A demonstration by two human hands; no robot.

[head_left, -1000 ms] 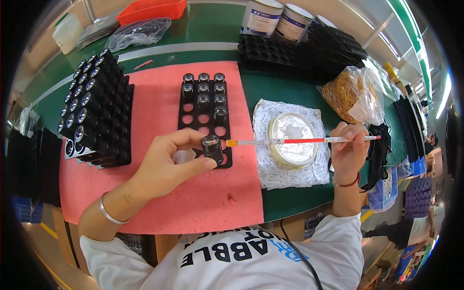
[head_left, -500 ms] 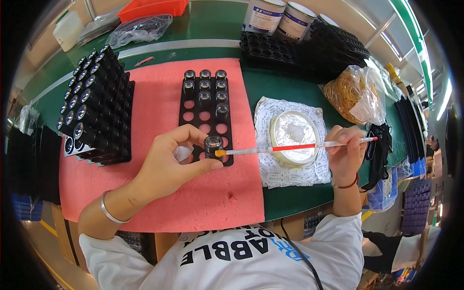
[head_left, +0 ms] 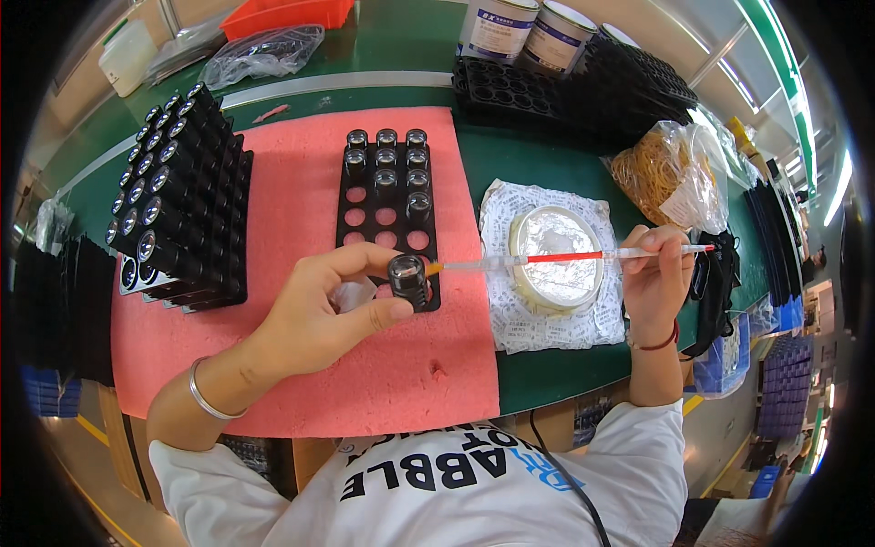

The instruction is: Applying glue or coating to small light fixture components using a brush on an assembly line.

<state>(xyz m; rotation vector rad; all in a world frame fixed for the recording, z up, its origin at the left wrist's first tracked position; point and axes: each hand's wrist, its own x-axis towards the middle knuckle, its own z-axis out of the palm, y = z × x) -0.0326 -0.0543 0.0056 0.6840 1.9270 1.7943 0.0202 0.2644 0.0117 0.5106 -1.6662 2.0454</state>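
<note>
Between the thumb and fingers of my left hand point(head_left: 314, 305) is a small black cylinder with a clear lens top point(head_left: 406, 271), tilted slightly. A whitish scrap point(head_left: 354, 294) is tucked in the same hand. My right hand point(head_left: 658, 278) grips a thin brush point(head_left: 565, 257) with a red and clear handle near its far end. The brush's yellowish tip is at the right side of the cylinder's rim. Beyond my left hand lies a black tray with round holes point(head_left: 370, 235), several lens-topped cylinders point(head_left: 386, 158) standing in its far rows. Under the brush sits a round tub with a shiny silvery top point(head_left: 556, 258).
A pink foam mat point(head_left: 301, 401) covers the bench's left part, with stacked racks of black cylinders point(head_left: 173, 201) on it. Patterned paper point(head_left: 510, 337) lies under the tub. Cans point(head_left: 497, 32), black trays point(head_left: 510, 91) and a bag of rubber bands point(head_left: 665, 173) stand farther back.
The cylinder in my left hand has tipped, showing more of its side. My right hand has risen slightly, and the brush tip has moved from the rim's front to its right side.
</note>
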